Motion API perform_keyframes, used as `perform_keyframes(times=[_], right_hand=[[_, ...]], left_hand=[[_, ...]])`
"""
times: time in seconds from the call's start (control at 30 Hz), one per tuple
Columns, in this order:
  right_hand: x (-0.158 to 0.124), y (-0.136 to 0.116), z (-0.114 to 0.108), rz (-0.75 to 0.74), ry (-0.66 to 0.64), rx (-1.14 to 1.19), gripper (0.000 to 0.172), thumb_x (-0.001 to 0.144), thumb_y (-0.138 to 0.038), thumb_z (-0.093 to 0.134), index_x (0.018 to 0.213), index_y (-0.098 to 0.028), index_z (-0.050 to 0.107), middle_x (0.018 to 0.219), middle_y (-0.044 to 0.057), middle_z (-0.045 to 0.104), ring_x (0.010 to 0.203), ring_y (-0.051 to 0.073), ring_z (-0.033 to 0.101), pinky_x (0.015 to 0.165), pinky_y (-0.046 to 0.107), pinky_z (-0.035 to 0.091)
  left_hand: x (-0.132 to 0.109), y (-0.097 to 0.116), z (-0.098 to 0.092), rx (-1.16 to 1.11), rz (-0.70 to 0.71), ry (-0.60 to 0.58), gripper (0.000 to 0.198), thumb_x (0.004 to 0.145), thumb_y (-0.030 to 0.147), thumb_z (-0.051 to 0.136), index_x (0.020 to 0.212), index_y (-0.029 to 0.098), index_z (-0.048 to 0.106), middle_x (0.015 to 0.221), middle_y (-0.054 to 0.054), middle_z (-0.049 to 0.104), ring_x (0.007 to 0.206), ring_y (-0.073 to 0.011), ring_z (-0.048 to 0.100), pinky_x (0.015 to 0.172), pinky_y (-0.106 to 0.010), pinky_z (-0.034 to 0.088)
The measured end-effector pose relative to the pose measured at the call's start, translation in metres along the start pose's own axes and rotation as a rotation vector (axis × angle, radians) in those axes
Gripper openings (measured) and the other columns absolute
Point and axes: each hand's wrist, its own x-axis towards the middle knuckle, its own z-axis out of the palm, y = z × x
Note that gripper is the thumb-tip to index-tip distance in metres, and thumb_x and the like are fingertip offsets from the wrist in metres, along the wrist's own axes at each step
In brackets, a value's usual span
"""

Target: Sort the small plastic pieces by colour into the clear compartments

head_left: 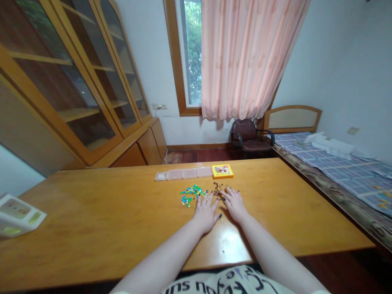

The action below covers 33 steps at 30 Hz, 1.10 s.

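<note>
Small building bricks in green, blue, white and yellow (pixel 193 190) lie loose in a pile on the wooden table. Over the right edge of that pile rests my left hand (pixel 206 213), palm down with its fingers spread. A smaller pile of brown bricks (pixel 217 188) lies just to the right. My right hand (pixel 234 204) is flat beside the brown pile, fingers apart, its fingertips close to or touching the nearest pieces. Whether any tiny piece is under the fingers is hidden.
Behind the piles lies a clear plastic compartment tray (pixel 183 174), with a yellow box (pixel 222 171) at its right end. A white holder (pixel 18 216) stands at the table's left edge. Beyond the table (pixel 294 204) are a chair (pixel 249 136) and a bed (pixel 330 163).
</note>
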Motion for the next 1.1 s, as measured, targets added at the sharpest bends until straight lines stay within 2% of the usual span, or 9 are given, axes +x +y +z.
perform_keyframes(times=[0.1,0.2,0.37,0.47,0.53,0.67,0.8,0.9,1.1], right_hand=[[-0.002,0.004,0.003,-0.078,0.033,0.021,0.041,0.093,-0.035,0.036,0.13,-0.026,0.051,0.141,0.007,0.044,0.13,0.023,0.037,0.109,0.048,0.021],[-0.006,0.004,0.002,-0.116,0.046,0.028,0.041,0.092,-0.035,0.038,0.128,-0.023,0.053,0.135,0.006,0.05,0.128,0.023,0.04,0.109,0.046,0.023],[-0.009,0.001,0.003,-0.136,0.074,-0.026,0.04,0.091,-0.037,0.04,0.124,-0.022,0.057,0.132,0.007,0.053,0.126,0.024,0.042,0.11,0.046,0.021],[-0.006,-0.004,0.008,-0.124,0.088,-0.088,0.049,0.087,-0.044,0.046,0.128,-0.019,0.052,0.135,0.011,0.049,0.127,0.029,0.038,0.109,0.049,0.019],[0.0,-0.008,0.01,-0.119,0.101,-0.123,0.058,0.083,-0.049,0.049,0.132,-0.017,0.048,0.14,0.013,0.042,0.13,0.031,0.033,0.109,0.051,0.017],[0.017,-0.018,0.011,-0.107,0.12,-0.159,0.058,0.082,-0.053,0.05,0.127,-0.018,0.051,0.143,0.015,0.037,0.131,0.033,0.03,0.109,0.054,0.014],[0.025,-0.022,0.011,-0.109,0.143,-0.153,0.048,0.083,-0.054,0.049,0.116,-0.021,0.058,0.14,0.012,0.04,0.13,0.03,0.031,0.109,0.053,0.014],[0.024,-0.02,0.011,-0.107,0.159,-0.145,0.044,0.084,-0.054,0.048,0.112,-0.022,0.061,0.139,0.011,0.042,0.13,0.03,0.031,0.109,0.052,0.012],[0.024,-0.019,0.012,-0.136,0.107,-0.133,0.044,0.083,-0.054,0.048,0.112,-0.024,0.061,0.139,0.011,0.041,0.13,0.032,0.029,0.107,0.055,0.014]], left_hand=[[0.019,-0.005,-0.001,-0.021,-0.031,0.029,0.063,0.085,0.053,0.04,0.141,0.025,0.034,0.153,-0.01,0.017,0.14,-0.0325,0.011,0.11,-0.059,0.007],[0.022,-0.018,-0.005,-0.047,-0.068,0.083,0.062,0.088,0.043,0.038,0.144,0.02,0.026,0.152,-0.009,0.02,0.14,-0.0282,0.016,0.111,-0.057,0.009],[0.005,-0.057,-0.019,-0.088,-0.264,0.233,0.055,0.085,0.033,0.044,0.137,0.015,0.038,0.145,-0.014,0.037,0.134,-0.0298,0.031,0.109,-0.057,0.018],[-0.013,-0.081,-0.019,-0.111,-0.241,0.335,0.047,0.084,0.027,0.046,0.129,0.018,0.048,0.137,-0.011,0.048,0.128,-0.0281,0.039,0.109,-0.055,0.023],[-0.024,-0.09,-0.014,-0.122,-0.206,0.409,0.041,0.082,0.023,0.047,0.122,0.02,0.054,0.13,-0.01,0.054,0.123,-0.0266,0.045,0.108,-0.053,0.027],[-0.031,-0.089,-0.004,-0.172,-0.13,0.532,0.032,0.08,0.017,0.047,0.108,0.021,0.061,0.12,-0.009,0.059,0.114,-0.0236,0.051,0.105,-0.047,0.034],[-0.027,-0.084,-0.004,-0.238,-0.072,0.561,0.029,0.078,0.014,0.048,0.102,0.022,0.063,0.116,-0.007,0.06,0.112,-0.022,0.052,0.101,-0.044,0.039],[-0.025,-0.087,-0.006,-0.31,-0.102,0.569,0.026,0.078,0.014,0.048,0.098,0.022,0.063,0.112,-0.006,0.061,0.107,-0.0212,0.054,0.096,-0.042,0.043],[-0.024,-0.093,-0.008,-0.381,-0.226,0.559,0.025,0.078,0.014,0.044,0.093,0.021,0.063,0.106,-0.005,0.063,0.106,-0.0198,0.054,0.096,-0.038,0.043]])
